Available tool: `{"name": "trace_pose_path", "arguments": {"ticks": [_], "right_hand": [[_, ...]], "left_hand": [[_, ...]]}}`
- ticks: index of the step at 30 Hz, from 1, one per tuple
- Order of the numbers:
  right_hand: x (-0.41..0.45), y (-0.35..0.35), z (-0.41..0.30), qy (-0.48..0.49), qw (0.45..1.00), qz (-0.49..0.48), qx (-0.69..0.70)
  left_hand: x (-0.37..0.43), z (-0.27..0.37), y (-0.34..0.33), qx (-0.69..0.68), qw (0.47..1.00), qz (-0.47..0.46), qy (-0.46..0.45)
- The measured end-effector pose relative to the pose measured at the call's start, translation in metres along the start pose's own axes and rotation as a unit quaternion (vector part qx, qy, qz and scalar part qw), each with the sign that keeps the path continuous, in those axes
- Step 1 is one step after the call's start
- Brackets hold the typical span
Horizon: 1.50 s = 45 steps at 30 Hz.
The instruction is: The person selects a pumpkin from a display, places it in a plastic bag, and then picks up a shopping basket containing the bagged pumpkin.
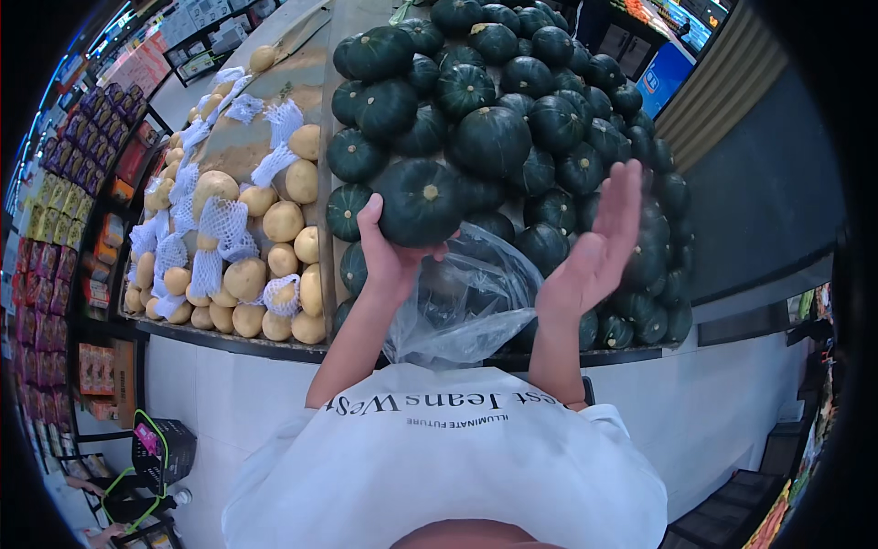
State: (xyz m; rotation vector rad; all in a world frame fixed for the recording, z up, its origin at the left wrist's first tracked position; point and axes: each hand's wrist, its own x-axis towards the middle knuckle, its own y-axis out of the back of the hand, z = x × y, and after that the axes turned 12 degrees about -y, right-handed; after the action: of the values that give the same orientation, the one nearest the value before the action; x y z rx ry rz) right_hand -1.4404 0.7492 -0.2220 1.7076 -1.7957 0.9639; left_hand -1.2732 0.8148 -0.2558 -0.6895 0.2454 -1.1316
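My left hand (394, 257) grips a dark green kabocha squash (420, 206), its thumb along the near side and its fingers underneath. The pale stem scar of this squash faces up. A clear plastic bag (473, 322) spreads between my forearms, its crumpled upper edge close to my left fingertips; whether those fingers also pinch it I cannot tell. My right hand (593, 240) is raised over the squash pile with its fingers extended, holding nothing. The bag's right edge reaches close to my right wrist. Many more kabocha squashes (490, 141) lie heaped beyond both hands.
Left of a wooden divider (326, 206) lie potatoes (245, 278), some in white foam netting (226, 226). Packaged goods (51, 261) fill shelves at far left. Near a person's legs is a black shopping basket (175, 449) with green handles. A dark panel (761, 185) stands at right.
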Motion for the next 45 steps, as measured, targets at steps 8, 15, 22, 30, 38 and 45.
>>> {"name": "trace_pose_path", "arguments": {"ticks": [8,15,22,30,38,45], "right_hand": [[-0.028,-0.003,0.026,-0.154,0.942,-0.235,-0.182],[-0.043,-0.013,0.005,-0.465,0.8,-0.189,0.328],[-0.037,-0.016,0.002,-0.638,0.475,-0.128,0.592],[-0.047,-0.023,0.018,-0.556,0.57,-0.097,0.598],[-0.056,-0.008,0.013,-0.528,0.736,-0.18,0.384],[-0.085,0.01,0.024,-0.603,0.719,-0.28,0.205]], "left_hand": [[-0.002,-0.009,0.003,-0.044,0.997,-0.026,0.057],[-0.017,-0.031,-0.015,0.386,0.875,-0.089,-0.279],[-0.029,0.008,-0.018,0.496,0.818,-0.199,-0.214],[-0.037,-0.016,-0.017,0.44,0.841,-0.163,-0.269],[-0.043,-0.014,-0.003,0.532,0.771,-0.163,-0.309],[-0.068,-0.006,0.012,0.573,0.791,-0.21,-0.031]]}}
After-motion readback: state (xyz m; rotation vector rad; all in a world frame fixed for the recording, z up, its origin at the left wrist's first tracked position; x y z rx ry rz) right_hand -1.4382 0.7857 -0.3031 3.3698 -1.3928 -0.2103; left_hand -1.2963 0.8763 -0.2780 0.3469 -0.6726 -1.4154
